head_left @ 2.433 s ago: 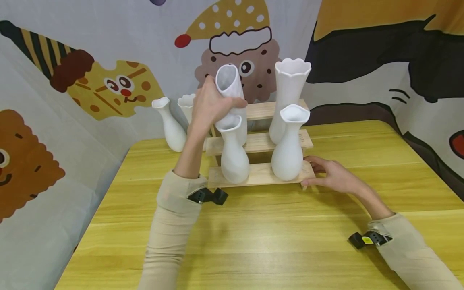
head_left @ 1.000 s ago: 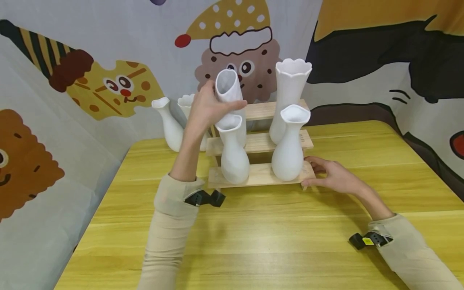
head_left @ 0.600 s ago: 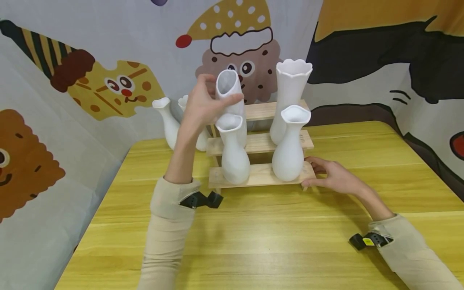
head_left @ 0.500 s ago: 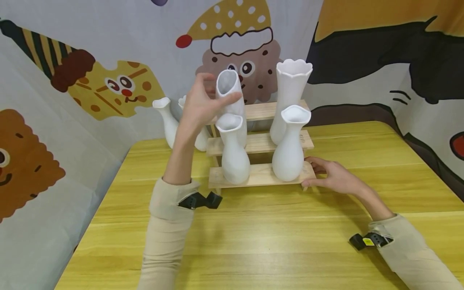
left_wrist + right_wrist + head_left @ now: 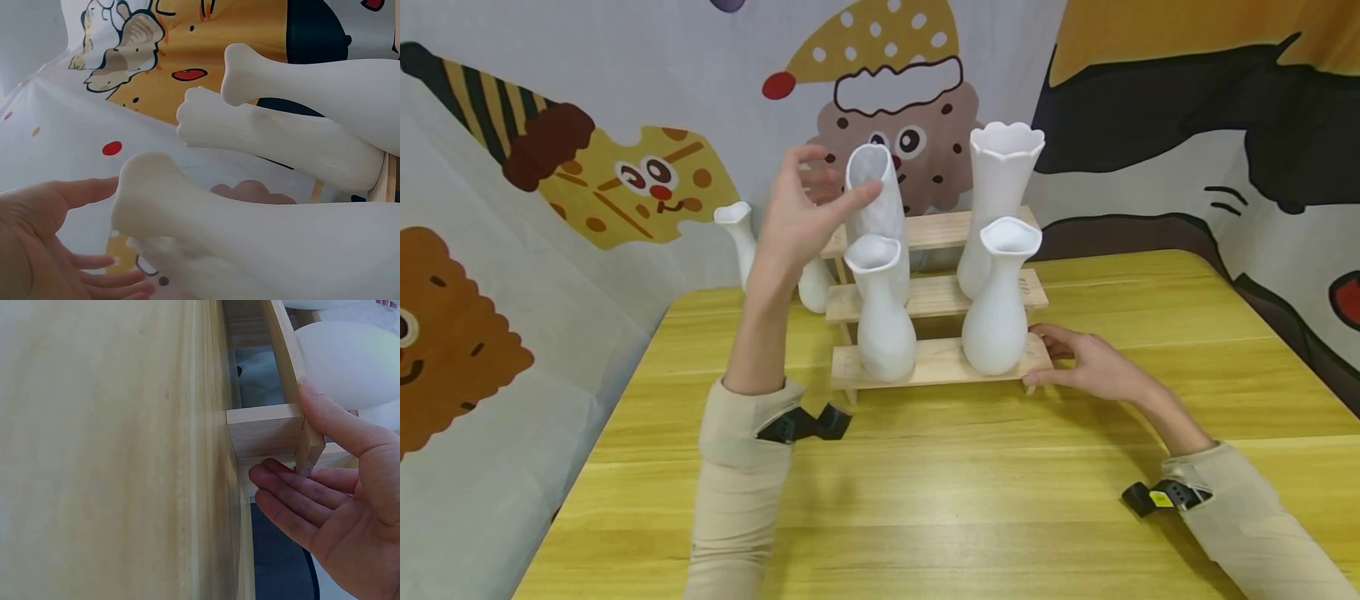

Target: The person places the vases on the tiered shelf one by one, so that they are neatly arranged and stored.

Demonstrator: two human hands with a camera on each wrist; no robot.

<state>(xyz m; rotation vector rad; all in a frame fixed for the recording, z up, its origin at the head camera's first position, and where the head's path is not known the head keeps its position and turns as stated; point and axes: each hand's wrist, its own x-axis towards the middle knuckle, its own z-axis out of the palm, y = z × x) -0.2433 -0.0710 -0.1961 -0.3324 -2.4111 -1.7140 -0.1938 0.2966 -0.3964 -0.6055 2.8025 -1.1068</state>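
My left hand (image 5: 797,212), fingers spread, is beside a white slant-mouthed vase (image 5: 886,215) on the middle tier of a three-tier wooden stand (image 5: 938,360). Its thumb overlaps that vase's rim in the head view; no vase is in its grasp. At the stand's right end my right hand (image 5: 1096,363) holds the lowest board, thumb on the front edge and fingers curled beneath, as the right wrist view shows. Two narrow-necked white vases, one left (image 5: 886,333) and one right (image 5: 996,325), stand on the lowest tier. A scalloped-rim vase (image 5: 1004,179) stands on the middle tier, right.
Left of the stand, partly behind my left arm, are a narrow-necked vase (image 5: 735,223) and another white vase (image 5: 814,287). The wooden table (image 5: 970,500) extends in front. A cartoon-printed cloth (image 5: 647,75) hangs close behind.
My left hand has let go of the slant-mouthed vase and drawn back left, its fingers opening. The vase has settled slightly lower onto the middle tier. My right hand stays put.
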